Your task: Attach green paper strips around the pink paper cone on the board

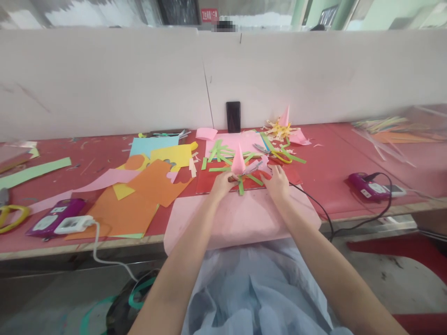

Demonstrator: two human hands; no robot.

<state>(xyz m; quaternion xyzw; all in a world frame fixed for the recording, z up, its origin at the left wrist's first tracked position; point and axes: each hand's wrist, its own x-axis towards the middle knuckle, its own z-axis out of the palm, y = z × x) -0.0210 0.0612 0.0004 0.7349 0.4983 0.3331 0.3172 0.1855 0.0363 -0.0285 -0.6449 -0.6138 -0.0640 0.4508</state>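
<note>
My left hand point(224, 183) is closed around the dark handle end of what looks like small scissors point(254, 169), whose thin grey blades point right. Opposite it, my right hand point(276, 180) pinches a small pink paper piece point(264, 164) close to the blade tips; its fingertips are partly hidden. Between the hands stands a pink paper cone point(238, 160), point up, with green paper strips point(240, 186) spread out around its base. These lie on a red sheet point(207, 182). Yellow-handled scissors point(282, 157) rest just beyond my right hand.
A black phone point(233, 117) leans against the white partition point(139, 79). Another pink cone point(285, 117) with yellow fringe stands back right. Orange paper point(122, 209) and yellow paper point(171, 156) lie left. Purple devices point(57, 216) with cables sit on both sides of the red table point(328, 163).
</note>
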